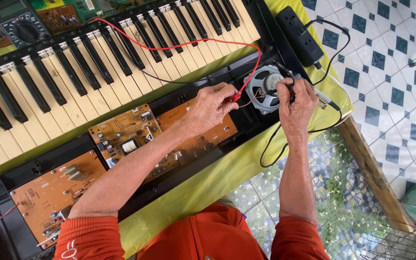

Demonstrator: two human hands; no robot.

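The red test probe is pinched in the left hand, the black probe in the right hand — both tips held at the round grey speaker, lying between the hands.

The picture is bright, lit by soft, even daylight. Shadows are weak; a faint one lies under the hands near the speaker. The white keys shine a little, with no hard glare. Everything looks sharp. Straight lines bend slightly at the edges.
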